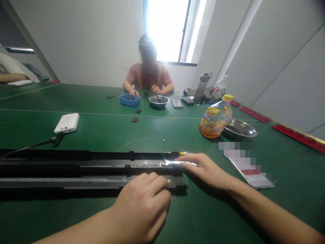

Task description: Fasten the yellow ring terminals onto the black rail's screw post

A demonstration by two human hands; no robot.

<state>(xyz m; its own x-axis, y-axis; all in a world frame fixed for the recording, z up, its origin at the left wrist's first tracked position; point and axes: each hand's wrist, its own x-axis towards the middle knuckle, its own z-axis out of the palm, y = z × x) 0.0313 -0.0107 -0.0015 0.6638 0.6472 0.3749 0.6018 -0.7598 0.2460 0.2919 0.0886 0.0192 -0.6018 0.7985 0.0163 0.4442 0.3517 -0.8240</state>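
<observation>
My right hand [203, 167] is closed around a shiny metal wrench [174, 163]. The wrench lies low along the far black rail [106, 162], its head at a small brass-coloured nut [161, 163]. Nearer to me is a second long black rail [96, 183], parallel to the first. My left hand [146, 203] rests over this near rail close to its right end, fingers curled down on it; the fingertips are partly hidden. A small round fastener [169, 181] shows on the near rail beside my left fingers. A yellow-handled tool [181, 153] lies behind the far rail.
Beyond the rails, a small brass ring [164, 140] lies on the green table [114, 132]. A white power bank [67, 122] with a cable is at left. At right stand a drink bottle [213, 118], a metal bowl [241, 128] and a phone [250, 169]. A co-worker [148, 74] sits opposite.
</observation>
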